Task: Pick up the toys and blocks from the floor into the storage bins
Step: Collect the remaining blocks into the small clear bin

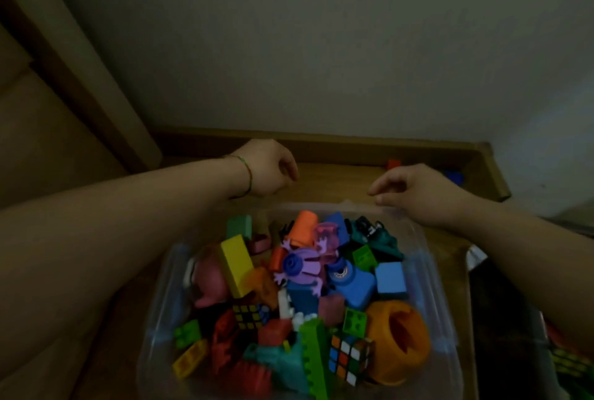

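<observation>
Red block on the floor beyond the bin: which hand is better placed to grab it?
Right. The right hand hovers just beside the red block; the left hand is well off to its left.

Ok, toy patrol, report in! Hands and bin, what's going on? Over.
Left hand curled beyond the bin, contents unclear. Right hand loose, empty, at far rim. Bin heaped with toys. Red block, blue block out by the wall.

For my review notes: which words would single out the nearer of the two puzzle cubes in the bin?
Find the clear bin of toys, then the big orange ring toy at its near right. The cube sits just left of it, beside a long green brick; unlike the darker cube further left, it shows white and orange squares.
</observation>
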